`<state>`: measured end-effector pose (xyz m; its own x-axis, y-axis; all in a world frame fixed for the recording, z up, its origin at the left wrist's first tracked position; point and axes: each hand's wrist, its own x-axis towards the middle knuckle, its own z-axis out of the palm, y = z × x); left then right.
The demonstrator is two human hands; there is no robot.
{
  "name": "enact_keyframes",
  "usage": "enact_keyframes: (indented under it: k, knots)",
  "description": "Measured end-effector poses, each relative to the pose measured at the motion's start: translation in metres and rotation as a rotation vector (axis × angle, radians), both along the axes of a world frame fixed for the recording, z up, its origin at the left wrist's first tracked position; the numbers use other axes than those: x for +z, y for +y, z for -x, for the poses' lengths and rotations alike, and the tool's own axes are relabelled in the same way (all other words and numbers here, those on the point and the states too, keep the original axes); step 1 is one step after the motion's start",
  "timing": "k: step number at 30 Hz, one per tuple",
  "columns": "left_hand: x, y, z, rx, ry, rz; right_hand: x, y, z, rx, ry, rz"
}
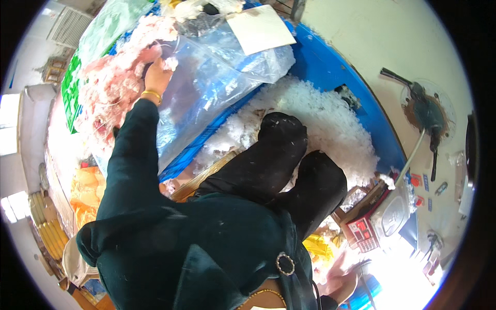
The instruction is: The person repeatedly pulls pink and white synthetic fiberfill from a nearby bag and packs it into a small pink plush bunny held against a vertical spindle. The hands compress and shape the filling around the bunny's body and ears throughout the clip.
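My left hand [157, 77] reaches to the upper left, a gold bangle at its wrist. Its fingers are closed on a small tuft of pink fluff [169, 63]. Beside it a large heap of pink fluff [109, 85] spills over a clear plastic bag [206, 85]. At the lower right, close to my body, is my right hand [340, 281], washed out by bright light. Its fingers do not show clearly, and a thin dark thing lies by them. Next to it are a yellow bag [318, 247] and a blue object [366, 293].
White fluff [325, 106] is heaped before my knees, against a blue sheet wall [323, 57]. A white card [260, 29] rests on the plastic. To the right stands a digital scale [363, 235] with red and white keys. Beyond is a dark pedestal fan [428, 111]. Orange plastic [89, 194] lies left.
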<state>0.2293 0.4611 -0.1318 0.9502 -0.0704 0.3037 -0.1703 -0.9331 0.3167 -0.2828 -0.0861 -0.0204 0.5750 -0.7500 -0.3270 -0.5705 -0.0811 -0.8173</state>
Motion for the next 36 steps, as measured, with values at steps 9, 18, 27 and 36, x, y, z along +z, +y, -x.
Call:
enact_keyframes:
  k: [9,18,27,36]
  knots:
    - [0.076,-0.257,0.095,-0.507,0.711,1.606,-0.048,0.034,-0.134,1.303,-0.482,0.104]
    - [0.093,-0.319,0.187,-1.199,1.507,1.563,-0.027,0.072,-0.174,0.044,-1.235,-0.953]
    - [0.118,-0.358,0.225,-1.016,1.518,1.458,0.043,0.031,-0.153,0.549,-0.563,0.026]
    - [0.137,-0.371,0.218,-1.242,1.452,1.135,0.04,0.025,-0.14,0.413,-0.522,-0.829]
